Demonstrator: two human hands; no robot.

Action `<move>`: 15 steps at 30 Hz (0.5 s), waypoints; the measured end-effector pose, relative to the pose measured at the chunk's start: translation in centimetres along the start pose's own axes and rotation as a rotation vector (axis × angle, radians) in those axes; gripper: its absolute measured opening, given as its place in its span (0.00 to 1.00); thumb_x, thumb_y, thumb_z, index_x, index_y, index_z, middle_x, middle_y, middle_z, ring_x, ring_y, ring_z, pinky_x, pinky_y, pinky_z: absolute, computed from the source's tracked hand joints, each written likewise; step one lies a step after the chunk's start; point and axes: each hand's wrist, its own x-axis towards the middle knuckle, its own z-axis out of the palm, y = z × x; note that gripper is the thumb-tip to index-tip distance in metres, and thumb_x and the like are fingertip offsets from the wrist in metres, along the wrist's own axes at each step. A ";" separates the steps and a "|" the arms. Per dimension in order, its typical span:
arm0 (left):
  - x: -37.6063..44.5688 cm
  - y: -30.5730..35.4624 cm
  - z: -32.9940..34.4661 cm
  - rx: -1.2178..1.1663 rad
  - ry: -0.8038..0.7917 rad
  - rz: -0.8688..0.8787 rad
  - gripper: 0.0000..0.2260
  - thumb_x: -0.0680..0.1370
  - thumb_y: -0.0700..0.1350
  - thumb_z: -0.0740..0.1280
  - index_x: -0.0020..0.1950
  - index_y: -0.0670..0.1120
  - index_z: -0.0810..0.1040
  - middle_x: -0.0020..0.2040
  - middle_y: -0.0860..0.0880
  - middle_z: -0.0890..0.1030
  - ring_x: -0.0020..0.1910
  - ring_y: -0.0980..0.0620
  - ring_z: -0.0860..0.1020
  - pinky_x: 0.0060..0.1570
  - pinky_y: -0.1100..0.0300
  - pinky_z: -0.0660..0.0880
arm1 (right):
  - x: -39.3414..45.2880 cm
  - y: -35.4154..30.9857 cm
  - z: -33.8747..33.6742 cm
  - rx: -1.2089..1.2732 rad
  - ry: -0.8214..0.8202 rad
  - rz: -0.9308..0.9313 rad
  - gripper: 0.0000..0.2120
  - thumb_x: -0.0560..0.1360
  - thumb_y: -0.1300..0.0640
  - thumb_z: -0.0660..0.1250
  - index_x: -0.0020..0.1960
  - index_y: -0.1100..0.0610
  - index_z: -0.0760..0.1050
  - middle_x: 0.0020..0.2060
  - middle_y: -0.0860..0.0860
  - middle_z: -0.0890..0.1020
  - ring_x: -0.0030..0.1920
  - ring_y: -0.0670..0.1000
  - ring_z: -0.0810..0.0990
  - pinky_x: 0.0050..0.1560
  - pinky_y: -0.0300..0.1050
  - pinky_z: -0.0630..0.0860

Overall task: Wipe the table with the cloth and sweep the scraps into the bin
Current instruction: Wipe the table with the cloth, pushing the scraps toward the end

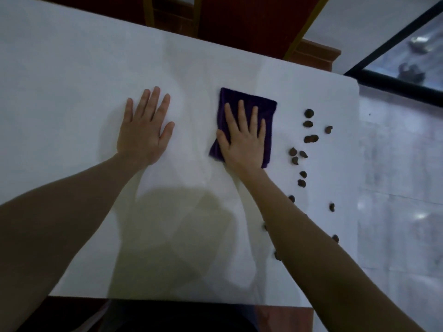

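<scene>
Right hand (pixel 244 137) spread flat on soft, limp purple cloth (pixel 266 111), left hand (pixel 143 130) splayed on table (pixel 72 68); hold cloth by palm pressure.

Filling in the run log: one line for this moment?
right hand flat on purple cloth | left hand flat on table | scraps right of cloth | bin unseen

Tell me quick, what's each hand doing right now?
Left hand: open, flat on the table, holding nothing.
Right hand: open, fingers spread, pressing flat on the purple cloth.
</scene>
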 end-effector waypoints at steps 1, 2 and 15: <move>0.0 0.0 0.0 0.005 -0.001 0.003 0.28 0.83 0.58 0.43 0.82 0.49 0.48 0.82 0.47 0.49 0.81 0.47 0.47 0.78 0.43 0.45 | -0.8 0.0 0.2 0.006 -0.001 -0.058 0.28 0.83 0.41 0.48 0.81 0.47 0.48 0.80 0.51 0.51 0.80 0.58 0.45 0.78 0.57 0.43; -0.1 0.0 0.1 0.007 0.000 0.005 0.28 0.83 0.58 0.43 0.82 0.49 0.48 0.82 0.46 0.49 0.81 0.47 0.47 0.78 0.44 0.44 | -1.4 0.4 0.2 0.020 -0.007 -0.106 0.28 0.83 0.43 0.49 0.81 0.46 0.50 0.80 0.50 0.52 0.80 0.57 0.46 0.78 0.56 0.44; 0.3 -0.1 0.5 -0.003 0.016 -0.002 0.28 0.83 0.57 0.46 0.81 0.49 0.50 0.82 0.47 0.50 0.81 0.48 0.47 0.78 0.45 0.43 | 1.6 9.7 -1.7 0.115 0.038 0.026 0.27 0.81 0.50 0.51 0.80 0.50 0.57 0.79 0.51 0.57 0.79 0.56 0.51 0.78 0.55 0.48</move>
